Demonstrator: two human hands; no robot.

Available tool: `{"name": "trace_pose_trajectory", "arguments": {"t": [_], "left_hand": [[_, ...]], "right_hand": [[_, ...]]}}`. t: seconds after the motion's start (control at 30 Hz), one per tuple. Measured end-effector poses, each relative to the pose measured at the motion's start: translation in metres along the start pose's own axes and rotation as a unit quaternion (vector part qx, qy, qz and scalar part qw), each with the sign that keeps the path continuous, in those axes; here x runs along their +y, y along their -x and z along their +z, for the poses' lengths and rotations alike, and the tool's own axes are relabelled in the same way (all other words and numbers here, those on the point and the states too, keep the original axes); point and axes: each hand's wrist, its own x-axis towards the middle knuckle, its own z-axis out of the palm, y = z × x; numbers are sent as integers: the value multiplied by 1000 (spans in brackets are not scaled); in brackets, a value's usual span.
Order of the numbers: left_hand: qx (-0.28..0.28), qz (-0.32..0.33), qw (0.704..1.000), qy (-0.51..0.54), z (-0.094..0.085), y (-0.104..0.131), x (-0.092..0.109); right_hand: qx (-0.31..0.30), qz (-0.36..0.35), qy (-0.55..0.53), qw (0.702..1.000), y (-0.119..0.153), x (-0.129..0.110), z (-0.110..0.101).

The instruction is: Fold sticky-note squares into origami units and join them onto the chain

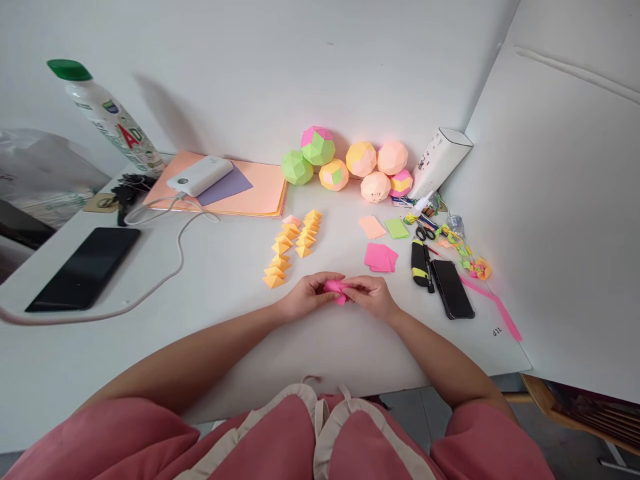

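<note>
- Left grip (306, 295) is pinching one side of the pink paper piece (336, 287), thumb and fingers together on it.
- Right grip (373, 295) is clamping the other side, fingertips almost meeting the left ones.
- Pink piece is sitting between both hands, near the middle of the worktop (340, 353); exact fold is too small to read.
- Forearms are reaching in from either side, short red sleeves (135, 433) showing at the bottom.
- Orange folded units (281, 247) are lying in two rows, ahead and left of the left grip; one peach unit (291, 220) is topping the left row.
- Pink sheets (380, 257) are lying in a loose overlapping stack ahead of the right grip.
- Peach sheets (373, 227) and green sheets (397, 229) are lying side by side just behind that stack.
- Seven faceted paper balls (361, 159) are clustering against the back wall, the pink-and-green one sitting highest.
- Right side: black-and-yellow cutter (419, 263), marker (429, 270) and phone (453, 289) are lying close together; scissors (425, 232) are lying just behind.
- White box (440, 163) is leaning in the back right corner.
- Left side: power bank (200, 175) is resting on peach paper (265, 187), partly over a purple sheet (230, 187); its cable (181, 247) is curving past a dark tablet (85, 269).
- White bottle (113, 123) is standing at back left.
</note>
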Motion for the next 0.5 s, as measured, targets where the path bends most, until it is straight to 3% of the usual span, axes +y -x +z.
{"name": "trace_pose_trajectory", "arguments": {"t": [0.5], "left_hand": [[-9, 10, 1000, -14, 0, 0, 1]], "right_hand": [[-4, -41, 51, 998, 0, -1, 0]]}}
